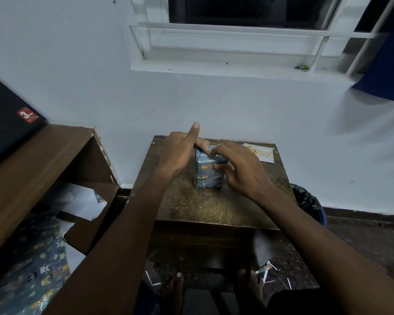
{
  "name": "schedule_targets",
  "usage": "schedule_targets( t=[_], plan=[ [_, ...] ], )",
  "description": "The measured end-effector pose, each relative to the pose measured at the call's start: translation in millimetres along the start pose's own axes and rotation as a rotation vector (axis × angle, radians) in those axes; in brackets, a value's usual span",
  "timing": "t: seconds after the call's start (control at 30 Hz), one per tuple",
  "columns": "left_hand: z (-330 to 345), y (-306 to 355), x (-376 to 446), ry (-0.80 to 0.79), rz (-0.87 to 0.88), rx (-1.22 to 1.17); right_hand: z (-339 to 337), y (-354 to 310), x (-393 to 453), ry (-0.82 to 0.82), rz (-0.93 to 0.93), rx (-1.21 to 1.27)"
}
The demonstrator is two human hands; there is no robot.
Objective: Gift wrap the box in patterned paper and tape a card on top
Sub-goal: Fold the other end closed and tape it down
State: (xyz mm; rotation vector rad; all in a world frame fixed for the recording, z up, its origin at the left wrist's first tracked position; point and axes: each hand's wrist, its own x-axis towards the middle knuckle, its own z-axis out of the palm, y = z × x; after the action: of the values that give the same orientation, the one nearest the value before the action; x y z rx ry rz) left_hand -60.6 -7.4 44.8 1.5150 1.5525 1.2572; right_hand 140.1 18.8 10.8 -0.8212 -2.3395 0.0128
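1. closest to the camera: bare feet on the floor with a few paper offcuts [266, 269] lying round them; down left, a loose sheet of the same patterned paper [32, 264] spills out of the brown shelf unit [55, 151]
2. mid-table: the box [208, 171] stands upright on the small brown table [214, 205], sides already covered in blue patterned paper; so I'd say we're at the top-end folds, not the card bit yet
3. left hand [180, 153] is at the box's upper left edge, fingers curled onto the paper flap, thumb sticking straight up and touching nothing
4. right hand [239, 169] comes in from the right, fingertips bent narrow, pinching or pressing the top fold; thumb lies against the front face
5. further back: the card [261, 153] lies flat at the table's far right corner, apart from the box
6. next move probably needs that flap creased flat and taped; I can't spot any tape
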Motion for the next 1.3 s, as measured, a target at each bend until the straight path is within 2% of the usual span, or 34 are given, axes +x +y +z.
schedule_targets(
  t=[0.1,0.37,0.7,0.9,1.03,1.17,1.3],
  plan=[
    [-2,-5,4,0.022,-0.014,-0.085,0,-1,0,0.005,0.004,-0.01],
    [-2,-2,1,-0.001,0.013,0.099,2,-1,0,-0.007,0.0,-0.013],
    [-1,-2,0,-0.007,0.041,0.117,5,2,1,-0.049,-0.007,-0.048],
    [-5,-13,-2,-0.08,0.189,0.157,5,2,2,-0.038,0.01,-0.025],
    [-9,-22,0,-0.087,0.232,0.09,4,1,2,-0.032,0.009,-0.008],
    [-8,-22,1,-0.103,0.206,0.041,0,-2,2,-0.026,0.003,-0.004],
    [-3,-23,5,-0.101,0.095,-0.007,-2,-5,1,-0.032,0.005,-0.006]
  ],
)
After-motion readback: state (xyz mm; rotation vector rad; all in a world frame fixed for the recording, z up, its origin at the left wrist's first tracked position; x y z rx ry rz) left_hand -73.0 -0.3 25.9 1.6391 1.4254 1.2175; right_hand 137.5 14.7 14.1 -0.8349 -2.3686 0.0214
